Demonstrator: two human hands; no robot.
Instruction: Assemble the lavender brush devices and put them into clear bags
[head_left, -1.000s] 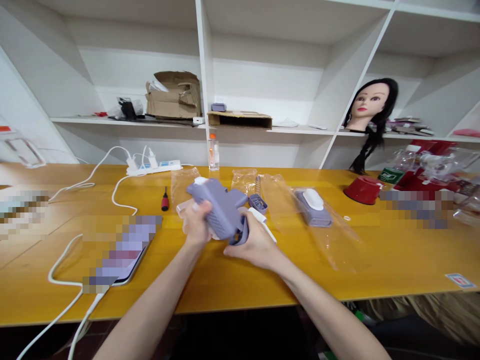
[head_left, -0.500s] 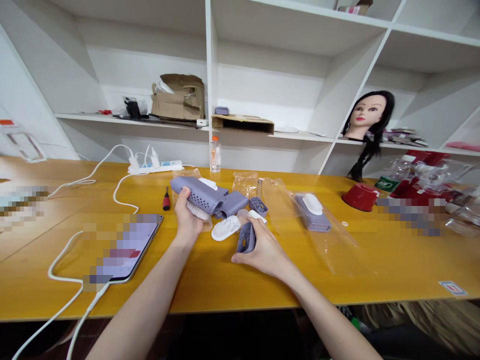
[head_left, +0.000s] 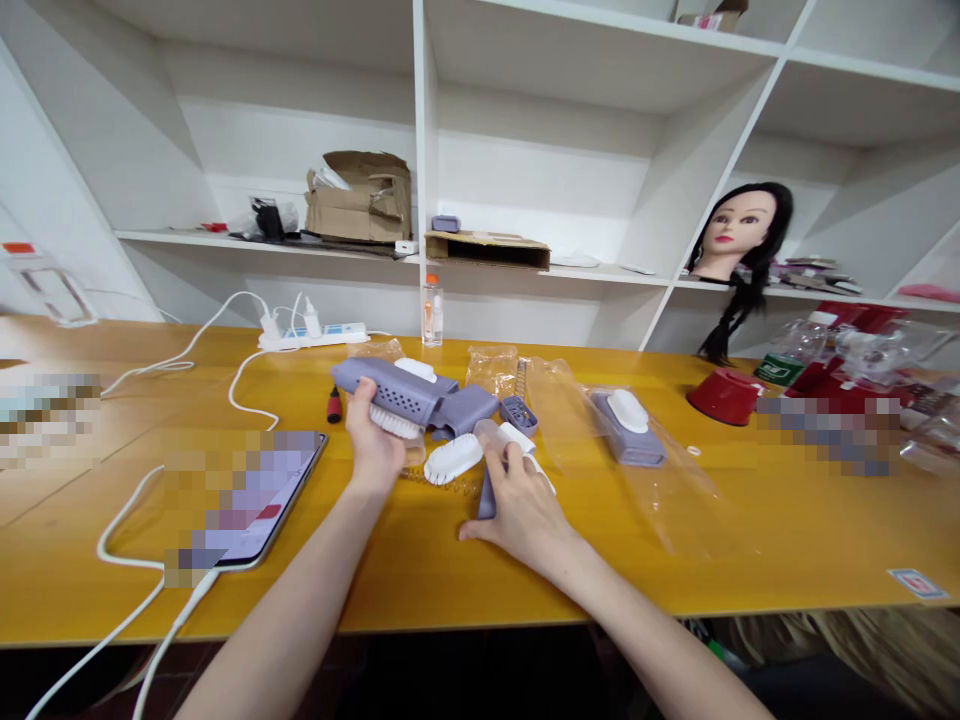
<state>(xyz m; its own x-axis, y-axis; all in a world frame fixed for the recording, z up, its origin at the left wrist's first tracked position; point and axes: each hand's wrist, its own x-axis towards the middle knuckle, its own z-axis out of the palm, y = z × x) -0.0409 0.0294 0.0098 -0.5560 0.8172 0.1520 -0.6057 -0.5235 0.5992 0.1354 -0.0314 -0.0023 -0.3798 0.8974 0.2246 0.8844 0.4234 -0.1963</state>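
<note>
Left-hand fingers clenched around a lavender perforated plastic brush body [head_left: 394, 392], held by the left hand [head_left: 373, 440] above the table. Right-hand fingers grasp a slim lavender plastic piece [head_left: 487, 498]; right hand [head_left: 521, 510] low. White oval bristle brush [head_left: 452, 458] lies between hands on yellow wooden tabletop [head_left: 675, 590].

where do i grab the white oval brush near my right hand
Take the white oval brush across its narrow width from above with the right hand: it lies flat on the table, so its rounded top is the exposed part.
</note>
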